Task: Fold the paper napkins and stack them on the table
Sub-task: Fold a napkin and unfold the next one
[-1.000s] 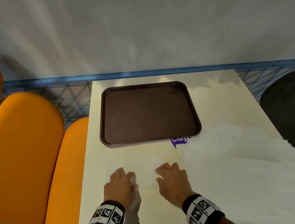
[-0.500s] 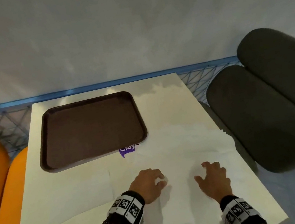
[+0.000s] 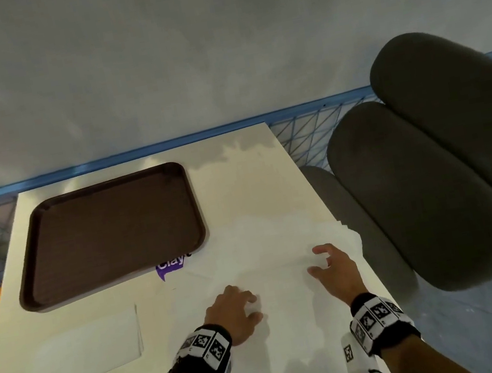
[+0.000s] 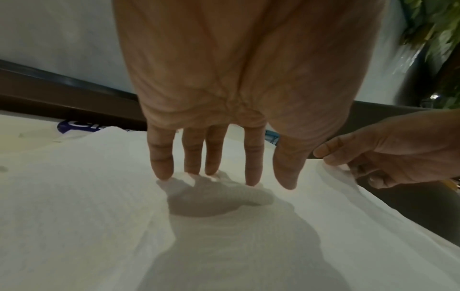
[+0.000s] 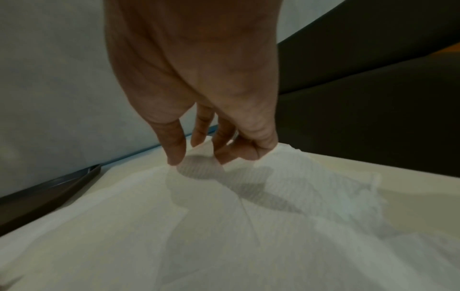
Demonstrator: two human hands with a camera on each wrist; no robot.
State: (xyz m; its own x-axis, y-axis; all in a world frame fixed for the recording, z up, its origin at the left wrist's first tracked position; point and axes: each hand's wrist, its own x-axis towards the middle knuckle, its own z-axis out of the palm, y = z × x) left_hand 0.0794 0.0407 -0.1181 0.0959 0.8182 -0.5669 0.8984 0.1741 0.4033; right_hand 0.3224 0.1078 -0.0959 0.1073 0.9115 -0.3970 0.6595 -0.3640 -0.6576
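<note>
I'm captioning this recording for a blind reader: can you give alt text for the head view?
Two hands work on loose white paper napkins on a cream table: the left hand rests on them, the right hand lifts an edge. A folded napkin lies left, before an empty brown tray.

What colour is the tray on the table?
The tray is dark brown, clearest in the head view.

Folded napkin (image 3: 89,348): white, flat rectangle on the table's near left, in front of the tray, apart from the pile.
Unfolded napkins (image 3: 268,248): white, ribbed sheets, overlapping loosely on the table's right side; far right edge rumpled and lifted.
</note>
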